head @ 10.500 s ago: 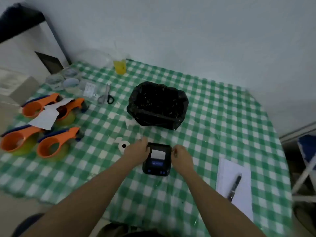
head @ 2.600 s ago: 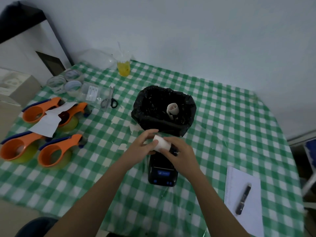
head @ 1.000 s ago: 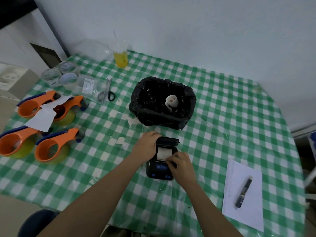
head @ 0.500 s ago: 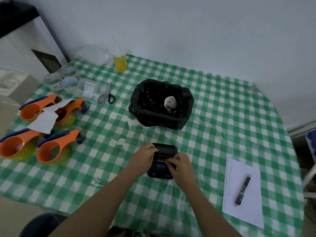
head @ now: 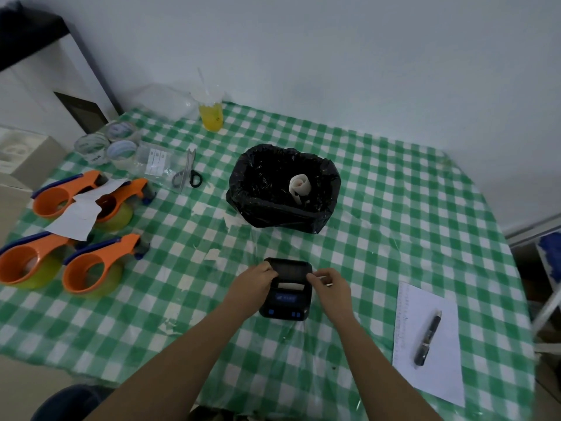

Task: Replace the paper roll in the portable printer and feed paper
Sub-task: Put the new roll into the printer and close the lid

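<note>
Head view, near to far. Two forearms are reaching in from the near edge to the printer (head: 287, 288), which is lying flat on the checked worktop (head: 379, 238) just right of centre. The left hand (head: 253, 288) is curling its grip closed on the printer's left side, fingers touching the lid's far-left corner. The right hand (head: 331, 288) is hovering at the right edge with its fingers bent; whether this grip is touching the case, or pinching the small white sliver at its fingertips, cannot be told. The lid is appearing shut, and a short paper strip (head: 290, 286) is showing at the slot above the lit panel, so the step in hand is judged to be seating the lid and feeding paper.

To do it well, the left hand should be steadying the body while pressure is falling evenly on both lid corners; the strip should be lying straight and centred in the slot, not pinched askew, before the feed button on the near face is pressed.

Farther off, a loose paper roll (head: 300, 185) is lying inside the black-lined bin (head: 258, 205), apparently discarded.
</note>
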`<state>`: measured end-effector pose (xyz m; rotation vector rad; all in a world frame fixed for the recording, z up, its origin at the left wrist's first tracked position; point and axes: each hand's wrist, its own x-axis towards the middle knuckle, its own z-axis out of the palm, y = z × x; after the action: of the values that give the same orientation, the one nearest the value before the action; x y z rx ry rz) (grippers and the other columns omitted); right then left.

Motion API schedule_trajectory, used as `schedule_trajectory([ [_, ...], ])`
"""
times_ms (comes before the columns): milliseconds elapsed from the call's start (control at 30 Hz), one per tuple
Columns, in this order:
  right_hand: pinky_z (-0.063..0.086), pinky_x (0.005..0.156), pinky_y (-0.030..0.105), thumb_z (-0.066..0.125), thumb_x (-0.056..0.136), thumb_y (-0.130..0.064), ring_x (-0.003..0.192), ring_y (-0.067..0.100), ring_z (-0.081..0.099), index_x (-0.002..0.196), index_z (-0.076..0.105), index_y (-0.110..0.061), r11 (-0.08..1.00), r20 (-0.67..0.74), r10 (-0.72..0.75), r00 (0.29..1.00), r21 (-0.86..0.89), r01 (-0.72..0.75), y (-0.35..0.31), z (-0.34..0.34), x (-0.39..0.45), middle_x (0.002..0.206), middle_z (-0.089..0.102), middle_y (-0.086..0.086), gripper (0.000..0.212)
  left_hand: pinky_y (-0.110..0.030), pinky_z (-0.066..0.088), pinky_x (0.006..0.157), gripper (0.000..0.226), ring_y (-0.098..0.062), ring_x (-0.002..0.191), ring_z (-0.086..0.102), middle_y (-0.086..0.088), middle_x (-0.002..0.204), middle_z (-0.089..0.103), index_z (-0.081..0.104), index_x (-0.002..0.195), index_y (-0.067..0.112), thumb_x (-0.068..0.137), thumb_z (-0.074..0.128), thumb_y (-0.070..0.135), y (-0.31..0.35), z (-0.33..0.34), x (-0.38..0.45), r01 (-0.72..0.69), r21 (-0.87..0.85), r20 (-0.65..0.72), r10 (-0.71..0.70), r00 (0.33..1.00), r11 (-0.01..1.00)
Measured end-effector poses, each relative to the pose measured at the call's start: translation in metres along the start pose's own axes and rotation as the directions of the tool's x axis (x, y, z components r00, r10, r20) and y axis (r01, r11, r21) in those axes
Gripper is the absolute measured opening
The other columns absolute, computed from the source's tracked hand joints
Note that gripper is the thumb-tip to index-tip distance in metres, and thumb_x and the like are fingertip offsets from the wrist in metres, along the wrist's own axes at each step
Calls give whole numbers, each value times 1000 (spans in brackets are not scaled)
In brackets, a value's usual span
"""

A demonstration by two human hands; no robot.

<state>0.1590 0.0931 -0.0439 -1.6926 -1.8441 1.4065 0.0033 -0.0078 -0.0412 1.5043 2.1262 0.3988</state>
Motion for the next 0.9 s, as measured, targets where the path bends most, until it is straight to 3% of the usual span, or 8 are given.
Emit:
schedule_trajectory([
  [167,36,51,25,74,77,-30,55,12,46,60,49,-14,978,116,118,986,-186,-95,-6,-9,19,58,48,-2,34,-37,46,84,23,-29,99,59,-14,110,60,68,101,5,90,53,19,7,-13,18,126,-75,51,-123,991,989],
  [300,37,54,26,74,75,-29,56,13,46,61,47,-12,894,256,181,950,-445,-50,-28,-15,36,59,47,0,35,-34,42,76,22,-25,85,53,-8,94,49,55,83,9,74,74,16,2,-21,32,318,-287,68,-312,948,904],
  [433,41,66,30,72,77,-27,74,21,52,68,48,-11,813,304,187,934,-582,27,-43,-11,43,68,50,1,30,-36,42,75,36,-27,84,51,-16,105,54,44,82,13,71,78,20,-3,-21,37,398,-265,128,-377,917,879],
  [567,36,51,26,68,78,-27,65,18,48,64,39,-12,717,305,226,925,-695,53,-46,-5,46,67,44,1,35,-40,45,79,38,-33,96,56,-19,111,55,49,94,6,73,75,23,-3,-19,40,427,-201,171,-398,901,882],
  [733,33,47,26,64,78,-17,58,14,42,64,35,-13,695,286,238,928,-718,43,-53,1,44,67,40,1,32,-42,46,81,42,-35,100,57,-18,110,55,49,104,2,77,71,26,2,-20,35,457,-180,185,-426,885,871],
  [900,41,65,31,66,82,-28,74,23,52,78,48,-9,786,271,123,955,-614,73,-41,-8,27,77,53,5,26,-41,46,83,23,-31,93,56,-12,100,52,45,91,10,82,65,18,-1,-14,23,404,-358,142,-378,915,842],
])
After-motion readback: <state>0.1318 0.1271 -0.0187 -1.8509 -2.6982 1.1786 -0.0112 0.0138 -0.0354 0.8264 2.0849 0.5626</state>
